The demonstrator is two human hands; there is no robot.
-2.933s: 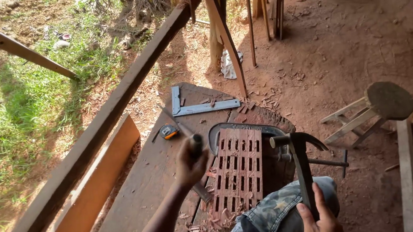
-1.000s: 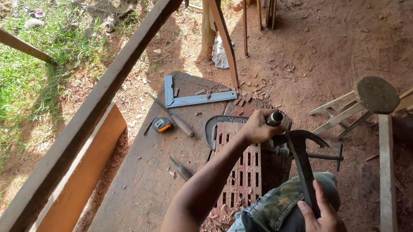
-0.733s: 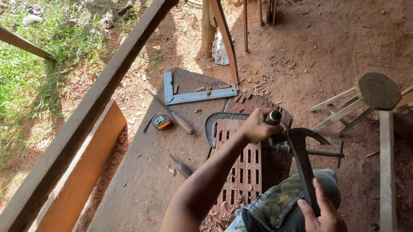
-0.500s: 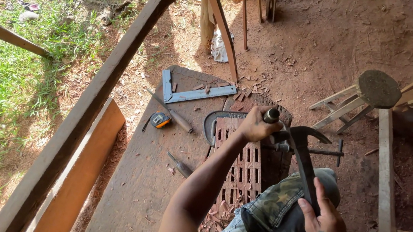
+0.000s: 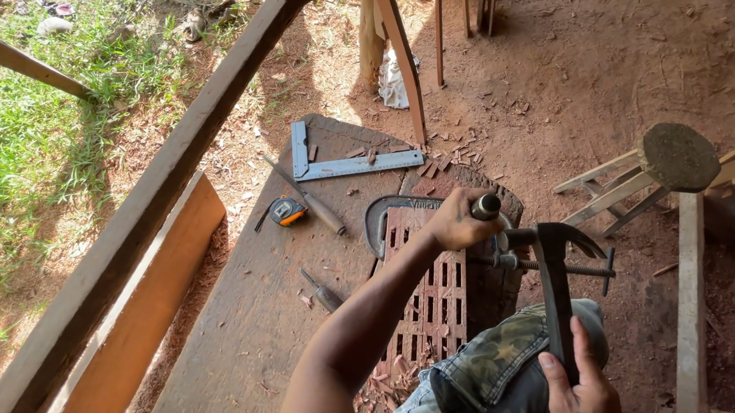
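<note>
My left hand [image 5: 453, 222] is stretched out over a reddish carved wooden panel [image 5: 425, 303] with rows of slots and is closed around a dark round tool handle [image 5: 485, 207]. The handle's end sits right by the head of a black metal clamp [image 5: 557, 280] at the panel's right edge. My right hand [image 5: 578, 388] grips the clamp's long bar at the bottom of the view, above my knee in camouflage shorts. The clamp's screw [image 5: 568, 267] sticks out to the right. The tool's working end is hidden by my hand.
On the dark board [image 5: 246, 332] lie a metal square [image 5: 337, 163], a tape measure [image 5: 286, 211] and two handled tools [image 5: 319, 209] [image 5: 322, 292]. A wooden stool [image 5: 674, 160] lies at the right, a thick beam [image 5: 162, 185] and an orange plank [image 5: 142, 315] at the left.
My left hand, with the dark handle in it, has moved from the panel's left side to the clamp at its upper right and has stayed there for the last second. My right hand has kept hold of the clamp bar.
</note>
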